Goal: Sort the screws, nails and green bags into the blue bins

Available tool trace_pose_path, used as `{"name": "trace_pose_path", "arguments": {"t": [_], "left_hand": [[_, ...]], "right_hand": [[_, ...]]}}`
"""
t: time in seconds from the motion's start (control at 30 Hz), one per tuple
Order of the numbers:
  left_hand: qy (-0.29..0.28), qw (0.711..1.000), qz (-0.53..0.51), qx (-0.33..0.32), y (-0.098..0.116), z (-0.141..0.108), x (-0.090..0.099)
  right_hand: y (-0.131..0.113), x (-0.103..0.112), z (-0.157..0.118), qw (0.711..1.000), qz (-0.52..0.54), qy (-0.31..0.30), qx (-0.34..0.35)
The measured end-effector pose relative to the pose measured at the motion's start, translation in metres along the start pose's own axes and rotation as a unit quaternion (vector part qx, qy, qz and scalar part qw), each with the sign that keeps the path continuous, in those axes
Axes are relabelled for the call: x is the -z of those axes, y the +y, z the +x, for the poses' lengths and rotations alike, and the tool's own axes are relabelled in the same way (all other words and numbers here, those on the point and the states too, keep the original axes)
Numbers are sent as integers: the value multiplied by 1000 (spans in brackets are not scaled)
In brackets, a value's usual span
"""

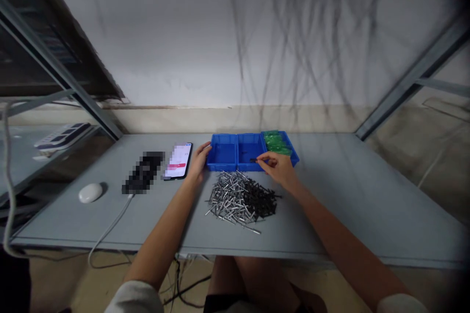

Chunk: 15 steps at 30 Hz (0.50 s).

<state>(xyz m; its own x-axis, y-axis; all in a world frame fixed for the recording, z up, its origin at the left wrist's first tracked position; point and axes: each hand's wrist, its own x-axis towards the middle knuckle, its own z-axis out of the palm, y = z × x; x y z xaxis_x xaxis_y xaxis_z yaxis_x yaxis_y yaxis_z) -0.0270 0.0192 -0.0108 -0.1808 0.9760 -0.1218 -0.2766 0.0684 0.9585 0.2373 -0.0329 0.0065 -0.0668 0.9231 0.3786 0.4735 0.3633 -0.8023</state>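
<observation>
far left, past a steel shelf upright (55,66), a striped pale-and-dark object (62,137) sits low down, too blurred to name. on the grey table (341,205), a white computer mouse (90,192) lies with a pale cable (110,225) running off over the front edge. just right of it is a black object (143,172), pixelated past recognition, then a smartphone (178,160), its lit screen blurred too and its long side angled away from the person.

the left hand (199,162) sits just beside the phone, loosely open, its fingers (206,146) resting on the left end of a blue plastic parts tray (222,138), with nothing showing in its grasp. in front of the tray lies a loose heap of silver and black pins (238,200), silver mostly to the left and black to the right, pointing every way, the lower ones buried. the right hand (278,168) is at the tray's near edge, thumb and forefinger pinched on a small dark pin (253,160). the pin lies nearly level, its long axis running left over the middle compartment, its other end hidden by the fingers. green pieces (276,143) fill the right compartment, their shapes hard to make out.
</observation>
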Motion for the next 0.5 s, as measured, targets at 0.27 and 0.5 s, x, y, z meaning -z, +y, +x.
{"name": "trace_pose_path", "arguments": {"t": [0.27,0.5], "left_hand": [[3,1000,2,2,2,-2,-2],[0,1000,-7,-3,2,-2,-2]], "right_hand": [[-4,0,-4,980,-177,7,92],[-7,-1,-8,979,-126,-72,142]]}}
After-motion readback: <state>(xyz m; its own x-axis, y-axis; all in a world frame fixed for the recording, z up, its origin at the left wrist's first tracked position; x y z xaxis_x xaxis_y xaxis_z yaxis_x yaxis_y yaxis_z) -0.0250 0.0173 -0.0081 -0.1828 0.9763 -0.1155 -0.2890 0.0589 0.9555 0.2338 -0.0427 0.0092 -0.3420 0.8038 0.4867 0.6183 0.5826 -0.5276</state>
